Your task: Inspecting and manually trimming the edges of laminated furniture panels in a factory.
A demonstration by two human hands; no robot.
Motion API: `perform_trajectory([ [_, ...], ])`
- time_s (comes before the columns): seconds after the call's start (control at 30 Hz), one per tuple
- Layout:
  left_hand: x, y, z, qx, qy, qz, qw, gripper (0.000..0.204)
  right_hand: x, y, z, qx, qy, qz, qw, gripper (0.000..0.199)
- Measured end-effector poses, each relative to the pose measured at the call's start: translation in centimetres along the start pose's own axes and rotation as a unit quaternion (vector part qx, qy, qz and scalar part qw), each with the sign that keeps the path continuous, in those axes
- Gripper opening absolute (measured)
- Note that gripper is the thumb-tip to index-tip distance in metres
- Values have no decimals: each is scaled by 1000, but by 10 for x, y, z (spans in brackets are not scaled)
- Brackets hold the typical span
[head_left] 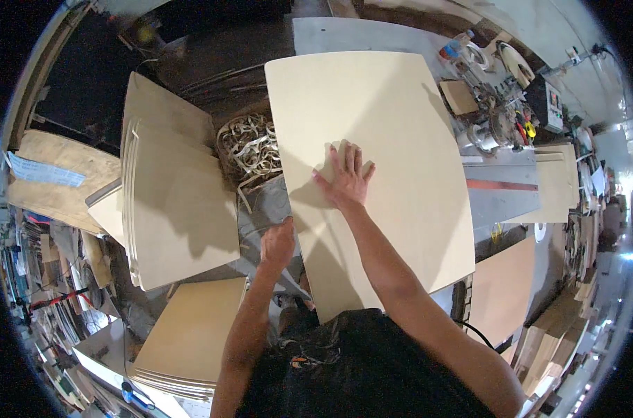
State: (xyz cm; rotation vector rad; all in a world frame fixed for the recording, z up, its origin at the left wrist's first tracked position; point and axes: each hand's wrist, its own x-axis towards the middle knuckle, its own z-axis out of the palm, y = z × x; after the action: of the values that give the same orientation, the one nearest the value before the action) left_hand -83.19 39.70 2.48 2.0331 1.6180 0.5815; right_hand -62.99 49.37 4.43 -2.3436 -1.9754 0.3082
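Note:
A large pale wooden panel (400,153) with a curved far edge lies before me on a grey machine table (501,195). My right hand (348,177) rests on it, fingers spread and palm down. Close beside the panel's left edge is my left hand (278,244), its fingers curled closed. Whatever those fingers hold, if anything, is too small or hidden to make out. A heap of thin, curly edge strips (250,146) lies left of the panel, past my left hand.
Several similar panels (173,188) lean in a stack at left, with another panel stack (191,327) lower left. An edge-working machine (494,125), a control box (553,108) and a plastic bottle (456,45) stand at far right. A brownish panel (504,292) is at near right.

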Motion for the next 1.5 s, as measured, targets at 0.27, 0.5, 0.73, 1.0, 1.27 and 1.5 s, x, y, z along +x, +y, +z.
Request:
perform_trajectory([
  [0.27,-168,2,-38,107,-197,7,975,24,9,9,9,0,4,12,1000,88],
  [0.5,-353,61,-146,-243,-247,-260,901,31,16,12,1,-8,-2,-23,1000,95],
  [0.73,-338,37,-153,-59,-320,-226,918,19,1,32,16,30,-7,-70,997,85],
  [1.0,-231,-20,-136,86,-354,-156,918,40,-59,61,4,56,-8,-60,997,76],
  [1.27,-91,-39,-23,91,-71,-35,993,91,-129,39,17,103,-10,-41,994,69],
  [1.5,-105,-27,3,-172,-275,70,943,88,-299,7,35,352,99,46,930,40],
])
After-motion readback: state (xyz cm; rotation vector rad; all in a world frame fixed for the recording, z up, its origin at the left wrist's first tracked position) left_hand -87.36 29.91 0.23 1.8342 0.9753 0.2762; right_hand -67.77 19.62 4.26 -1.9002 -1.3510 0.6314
